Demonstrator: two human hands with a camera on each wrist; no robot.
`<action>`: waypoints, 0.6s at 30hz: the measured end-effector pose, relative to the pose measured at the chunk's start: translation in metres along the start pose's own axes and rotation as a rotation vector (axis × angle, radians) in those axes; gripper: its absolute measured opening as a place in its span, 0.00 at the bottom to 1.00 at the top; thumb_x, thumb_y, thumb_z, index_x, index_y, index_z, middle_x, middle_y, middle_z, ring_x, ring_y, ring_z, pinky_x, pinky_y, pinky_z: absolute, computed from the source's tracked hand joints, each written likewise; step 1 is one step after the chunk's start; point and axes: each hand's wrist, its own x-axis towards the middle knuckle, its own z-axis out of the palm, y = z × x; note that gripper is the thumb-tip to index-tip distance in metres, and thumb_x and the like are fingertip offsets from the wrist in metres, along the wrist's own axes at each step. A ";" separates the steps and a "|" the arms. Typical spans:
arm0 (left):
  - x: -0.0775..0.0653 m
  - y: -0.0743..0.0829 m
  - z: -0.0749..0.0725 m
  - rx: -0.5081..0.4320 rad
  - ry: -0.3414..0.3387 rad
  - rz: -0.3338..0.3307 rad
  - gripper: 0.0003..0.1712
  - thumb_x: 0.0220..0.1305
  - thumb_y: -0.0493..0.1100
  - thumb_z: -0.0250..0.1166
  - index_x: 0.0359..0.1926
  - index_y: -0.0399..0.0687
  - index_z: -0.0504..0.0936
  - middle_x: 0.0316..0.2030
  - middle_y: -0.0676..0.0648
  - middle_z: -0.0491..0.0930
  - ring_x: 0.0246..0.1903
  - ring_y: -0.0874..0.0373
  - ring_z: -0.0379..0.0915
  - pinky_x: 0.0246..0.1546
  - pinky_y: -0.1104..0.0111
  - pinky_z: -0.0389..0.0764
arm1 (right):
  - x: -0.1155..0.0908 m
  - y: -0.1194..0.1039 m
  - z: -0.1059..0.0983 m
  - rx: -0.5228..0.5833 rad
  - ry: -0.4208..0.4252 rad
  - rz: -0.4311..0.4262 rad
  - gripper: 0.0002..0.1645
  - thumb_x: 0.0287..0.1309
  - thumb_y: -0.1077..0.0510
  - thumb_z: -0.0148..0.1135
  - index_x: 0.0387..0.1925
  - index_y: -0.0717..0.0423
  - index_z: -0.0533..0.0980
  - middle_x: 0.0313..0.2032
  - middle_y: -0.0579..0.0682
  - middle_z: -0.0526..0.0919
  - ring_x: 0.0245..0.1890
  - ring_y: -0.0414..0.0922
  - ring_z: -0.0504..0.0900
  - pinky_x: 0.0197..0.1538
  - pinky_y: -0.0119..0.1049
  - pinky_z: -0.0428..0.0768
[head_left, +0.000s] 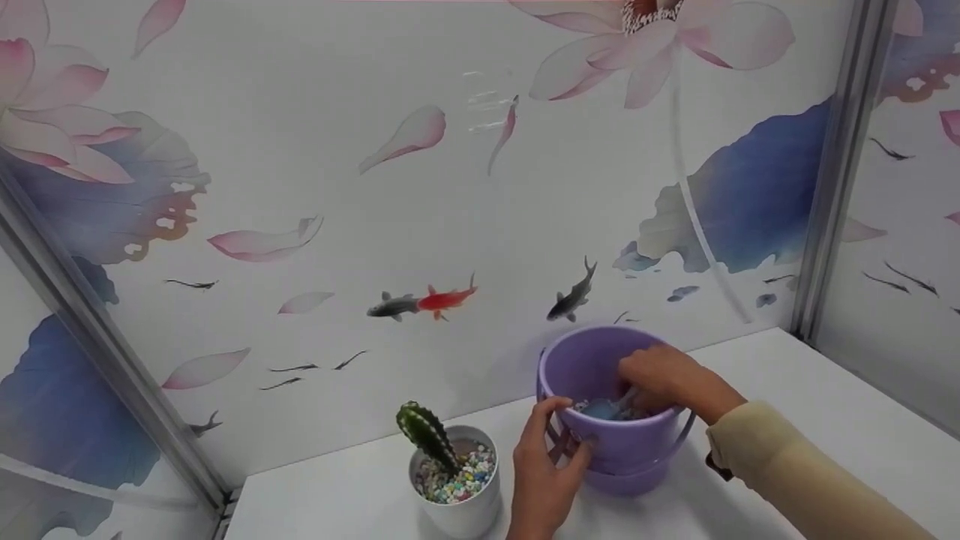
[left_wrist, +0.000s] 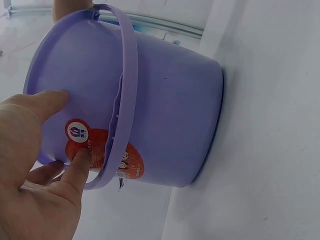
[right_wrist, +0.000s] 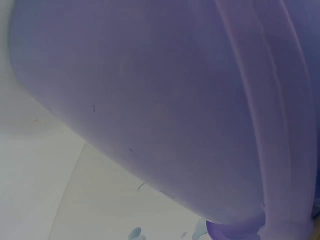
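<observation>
A purple bucket (head_left: pixel 630 450) stands upright at the table's back edge, its handle hanging down along the outside. My left hand (head_left: pixel 546 465) holds its near left side just below the rim, fingers spread against the wall. In the left wrist view those fingers (left_wrist: pixel 80 167) lie over a red label (left_wrist: pixel 132 162). My right hand (head_left: pixel 660 375) reaches over the rim and grips the handle of a pale blue scoop (head_left: pixel 600 409) inside. Small pebbles show around the scoop; the bucket's near wall hides the rest. The right wrist view is filled by the bucket's side (right_wrist: pixel 150 100) and its handle (right_wrist: pixel 275 100).
Left of the bucket, close to my left hand, stands a white pot (head_left: pixel 457 514) with a cactus (head_left: pixel 429 435) set in colourful pebbles (head_left: pixel 469 476). Behind the white table (head_left: pixel 322 502) rises a panel (head_left: pixel 315 150) painted with lotus and fish, framed by metal posts (head_left: pixel 844 172).
</observation>
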 end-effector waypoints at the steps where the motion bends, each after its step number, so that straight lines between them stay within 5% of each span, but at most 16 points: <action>1: 0.000 0.000 0.000 0.004 0.000 -0.002 0.37 0.58 0.42 0.75 0.58 0.85 0.68 0.61 0.69 0.72 0.64 0.66 0.69 0.54 0.71 0.84 | 0.000 -0.001 0.000 0.004 -0.012 0.010 0.05 0.49 0.57 0.74 0.31 0.45 0.86 0.28 0.41 0.85 0.26 0.41 0.76 0.37 0.44 0.84; 18: 0.000 0.000 0.001 0.021 0.011 -0.007 0.36 0.59 0.44 0.75 0.59 0.83 0.68 0.65 0.65 0.71 0.70 0.62 0.64 0.55 0.68 0.84 | -0.003 0.010 -0.005 0.138 0.066 -0.145 0.06 0.51 0.60 0.73 0.30 0.44 0.89 0.28 0.38 0.88 0.25 0.36 0.77 0.33 0.38 0.83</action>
